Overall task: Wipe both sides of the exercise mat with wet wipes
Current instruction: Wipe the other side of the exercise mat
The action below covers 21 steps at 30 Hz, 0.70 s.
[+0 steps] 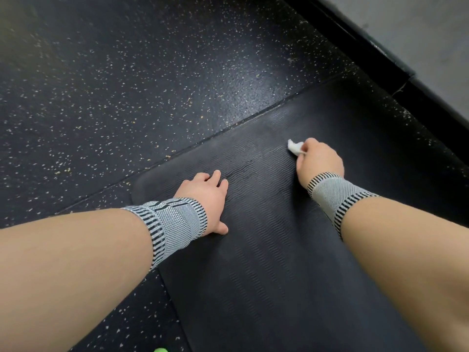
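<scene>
We have the black ribbed foam exercise mat lying flat on the dark speckled rubber floor, running from near us out to the far right beside the grey wall. Our left hand rests spread and flat near the mat's left edge, holding nothing; we judge it pins the mat so it cannot creep. Our right hand curls around a crumpled white wet wipe, pressing it to the mat farther out, ready to scrub. Striped grey knit wrist supports cover both wrists. The mat's near end runs out of view, its underside is hidden, and a bright green scrap at the near edge is too cropped to name.
</scene>
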### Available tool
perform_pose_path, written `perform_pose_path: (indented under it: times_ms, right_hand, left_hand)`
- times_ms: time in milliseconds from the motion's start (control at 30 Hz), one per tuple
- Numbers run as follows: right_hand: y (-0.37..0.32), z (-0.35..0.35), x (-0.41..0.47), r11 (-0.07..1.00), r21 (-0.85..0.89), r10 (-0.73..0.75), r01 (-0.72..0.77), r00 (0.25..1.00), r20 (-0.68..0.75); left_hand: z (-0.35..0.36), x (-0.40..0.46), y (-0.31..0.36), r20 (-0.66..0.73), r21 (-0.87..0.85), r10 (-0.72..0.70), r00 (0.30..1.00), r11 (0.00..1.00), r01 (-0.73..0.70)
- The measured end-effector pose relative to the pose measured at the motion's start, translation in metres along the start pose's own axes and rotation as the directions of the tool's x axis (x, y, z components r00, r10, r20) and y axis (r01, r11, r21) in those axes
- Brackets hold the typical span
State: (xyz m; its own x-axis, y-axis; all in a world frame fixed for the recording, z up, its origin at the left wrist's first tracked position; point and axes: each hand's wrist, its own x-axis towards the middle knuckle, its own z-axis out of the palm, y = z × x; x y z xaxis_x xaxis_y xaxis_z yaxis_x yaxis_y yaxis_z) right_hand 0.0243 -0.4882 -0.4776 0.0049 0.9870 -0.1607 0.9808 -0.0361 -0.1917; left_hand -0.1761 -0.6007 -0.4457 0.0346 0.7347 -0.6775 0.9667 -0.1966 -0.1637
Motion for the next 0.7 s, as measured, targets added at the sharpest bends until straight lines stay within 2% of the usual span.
perform_pose_path:
  times_ms: [33,67,100,167,233,267,300,367,400,433,467,533,600,633,667,700]
  right_hand:
    - [-0.005,0.003,-0.001,0.999,0.008,0.032,-0.032,0.999,-0.018]
    - [-0.012,0.007,-0.006,1.0,0.023,-0.016,0.016,1.0,-0.008]
    - [-0.021,0.013,-0.016,0.991,0.046,-0.125,0.124,0.992,0.027]
    - [-0.037,0.018,-0.038,0.915,0.075,-0.403,0.397,0.906,0.126]
    - [-0.039,0.015,-0.04,0.831,0.065,-0.554,0.553,0.812,0.183]
    - [-0.035,0.01,-0.032,0.838,0.025,-0.541,0.545,0.823,0.175]
    - [-0.029,0.007,-0.021,0.879,-0.009,-0.47,0.477,0.87,0.148]
    - [-0.015,0.003,0.004,0.983,-0.009,-0.184,0.185,0.982,0.038]
    - [-0.012,0.003,0.009,0.999,0.017,-0.031,0.031,1.0,0.0]
    - [-0.015,0.006,0.009,0.999,0.03,0.031,-0.03,0.999,-0.021]
    - [-0.022,0.01,0.005,0.999,0.033,-0.004,0.004,1.0,-0.024]
    - [-0.04,0.02,-0.014,0.968,0.046,-0.249,0.247,0.968,0.043]
    - [-0.05,0.023,-0.029,0.866,0.053,-0.5,0.498,0.855,0.137]
    - [-0.049,0.021,-0.025,0.831,0.042,-0.554,0.555,0.818,0.152]
    - [-0.046,0.018,-0.016,0.835,-0.001,-0.544,0.55,0.827,0.142]
    - [-0.04,0.015,-0.005,0.878,-0.032,-0.471,0.477,0.875,0.114]
  left_hand:
    - [0.0,0.0,0.0,0.001,-0.001,0.0,1.0,1.0,0.0]
    - [0.0,0.0,0.0,0.002,-0.004,0.0,1.0,1.0,0.0]
    - [0.0,0.001,0.0,0.001,-0.008,-0.001,1.0,1.0,0.001]
    - [0.001,0.001,0.001,-0.013,-0.012,-0.003,1.0,1.0,0.003]
    - [0.002,0.001,0.001,-0.021,-0.016,-0.003,1.0,1.0,0.002]
    - [0.003,0.001,0.0,-0.02,-0.015,-0.001,1.0,1.0,0.001]
    - [0.003,0.001,0.0,-0.017,-0.014,0.0,1.0,1.0,0.0]
    - [0.003,0.002,0.0,-0.009,-0.011,0.0,1.0,1.0,0.0]
    - [0.003,0.002,0.0,-0.009,-0.009,-0.001,1.0,1.0,0.001]
    - [0.003,0.002,0.0,-0.01,-0.008,-0.003,1.0,1.0,0.003]
    - [0.003,0.003,0.0,-0.011,-0.009,-0.004,1.0,1.0,0.004]
    - [0.003,0.003,0.001,-0.019,-0.01,-0.009,1.0,1.0,0.008]
    - [0.003,0.002,0.001,-0.025,-0.012,-0.012,1.0,1.0,0.012]
    - [0.003,0.002,0.001,-0.024,-0.013,-0.012,1.0,1.0,0.011]
    - [0.003,0.002,0.001,-0.022,-0.013,-0.009,1.0,1.0,0.009]
    - [0.003,0.002,0.001,-0.019,-0.014,-0.004,1.0,1.0,0.004]
